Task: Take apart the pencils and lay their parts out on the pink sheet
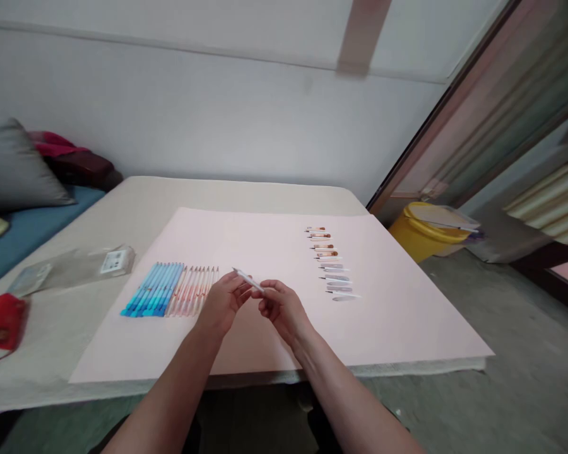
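Note:
Above the pale pink sheet, a slim white pen [248, 279] is tilted between my two hands. My left hand [223, 304] is closed around its upper left part, and the fingers of my right hand [283, 308] pinch its lower right end. Just left of my left hand lies a row of pinkish pens [187, 293] with pointed tips. Beside them is a row of blue pens [152, 290], side by side. To the right, a column of small pen parts [334, 277] has dark tips, some with brown-patterned pieces and some with clear or greyish ones.
The pink sheet [383, 315] covers much of the cloth-topped table [99, 221]. At the left are a clear plastic bag [82, 268] and a red package [2, 325]. A yellow bin [409, 233] stands on the floor at the right; a grey cushion [16, 167] rests far left.

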`<state>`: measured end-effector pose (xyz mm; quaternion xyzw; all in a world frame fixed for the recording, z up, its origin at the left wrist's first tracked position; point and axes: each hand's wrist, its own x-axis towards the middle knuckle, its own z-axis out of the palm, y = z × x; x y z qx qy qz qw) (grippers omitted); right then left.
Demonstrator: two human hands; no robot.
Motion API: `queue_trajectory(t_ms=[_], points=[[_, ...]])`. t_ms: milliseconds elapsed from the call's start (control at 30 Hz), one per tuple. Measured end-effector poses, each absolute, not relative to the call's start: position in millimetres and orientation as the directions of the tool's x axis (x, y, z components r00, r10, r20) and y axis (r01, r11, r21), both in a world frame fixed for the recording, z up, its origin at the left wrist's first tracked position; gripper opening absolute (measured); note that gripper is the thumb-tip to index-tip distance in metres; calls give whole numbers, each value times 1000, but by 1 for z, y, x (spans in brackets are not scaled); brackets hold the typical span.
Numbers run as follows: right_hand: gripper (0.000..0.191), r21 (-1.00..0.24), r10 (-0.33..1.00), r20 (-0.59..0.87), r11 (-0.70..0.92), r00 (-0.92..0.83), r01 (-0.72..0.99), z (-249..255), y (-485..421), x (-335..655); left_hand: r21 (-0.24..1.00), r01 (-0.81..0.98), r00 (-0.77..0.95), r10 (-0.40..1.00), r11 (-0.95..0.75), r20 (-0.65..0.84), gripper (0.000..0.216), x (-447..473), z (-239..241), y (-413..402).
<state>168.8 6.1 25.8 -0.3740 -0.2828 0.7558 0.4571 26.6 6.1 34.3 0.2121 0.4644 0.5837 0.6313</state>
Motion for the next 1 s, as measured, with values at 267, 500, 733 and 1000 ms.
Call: queue_trajectory(t_ms=[267, 500, 733, 1000], points=[[28, -896, 837, -316, -418, -447, -148, 26, 3, 164, 767, -597, -17, 952, 235, -305, 19, 32, 37, 2], [28, -840, 969, 128, 220, -213, 496, 27, -8, 158, 840, -501, -179, 925, 209, -336, 20, 35, 34, 1], [29, -947, 962, -80, 8, -260, 320, 26, -2, 163, 752, -635, -79, 953, 176, -291, 28, 35, 38, 3], [28, -918, 965, 37, 135, -258, 373, 28, -5, 164, 864, -472, -204, 931, 177, -303, 21, 30, 37, 3]])
